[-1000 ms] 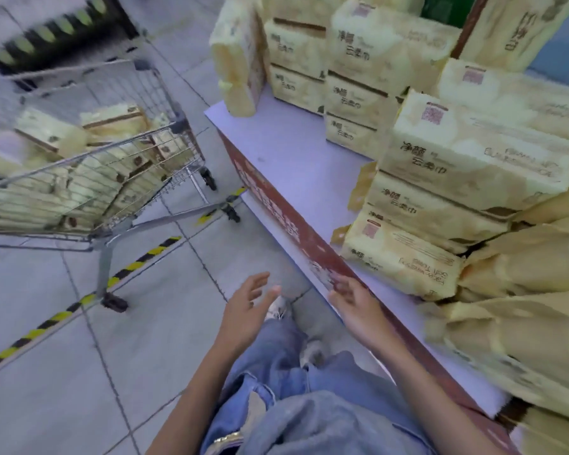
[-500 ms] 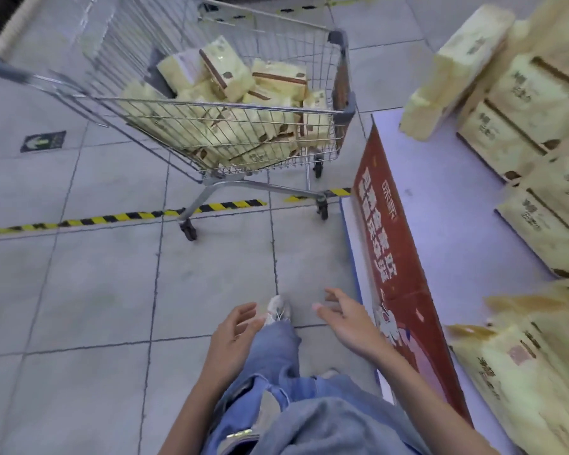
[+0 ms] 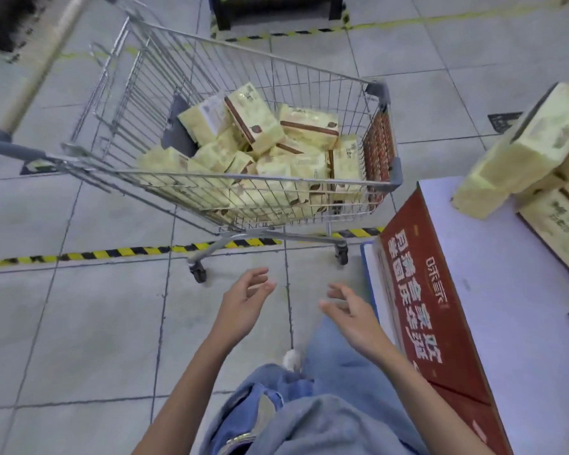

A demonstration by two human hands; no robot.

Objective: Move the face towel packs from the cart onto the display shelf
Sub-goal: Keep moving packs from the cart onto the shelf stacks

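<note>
A wire shopping cart (image 3: 138,93) stands ahead of me with several pale yellow face towel packs (image 3: 257,119) piled in its basket. To my right is the display shelf (image 3: 506,307), a white top with a red printed front panel (image 3: 421,310); stacked packs (image 3: 523,152) sit at its far right. My left hand (image 3: 243,307) and my right hand (image 3: 352,313) are both raised in front of me, fingers relaxed and empty, below the cart's near wheels.
Yellow-and-black floor tape (image 3: 112,252) runs under the cart. A dark fixture (image 3: 276,8) stands beyond the cart at the top. My jeans and a shoe (image 3: 291,359) show below. Grey tiled floor lies to the left.
My view has swung left from the shelf to the cart, which now looks closer and centred. Both hands stay empty and have lifted slightly toward the cart.
</note>
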